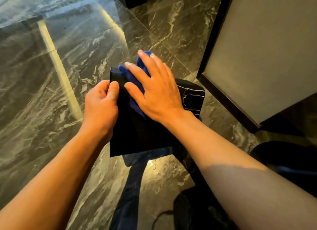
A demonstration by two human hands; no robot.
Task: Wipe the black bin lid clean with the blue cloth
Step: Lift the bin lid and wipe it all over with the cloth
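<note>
The black bin lid (135, 135) is held up above the floor in the middle of the head view, flat face toward me. My left hand (101, 104) grips its left edge, thumb on top and fingers curled behind. My right hand (154, 89) lies flat with fingers spread on the blue cloth (132, 77), pressing it against the upper part of the lid. The cloth shows past my fingertips and under my palm; most of it is hidden by the hand.
The floor (60, 75) is dark glossy marble with light reflections. A grey panel with a black frame (260, 58) stands at the right. A black bin body (193, 96) shows behind the lid. My legs in blue trousers (130, 187) are below.
</note>
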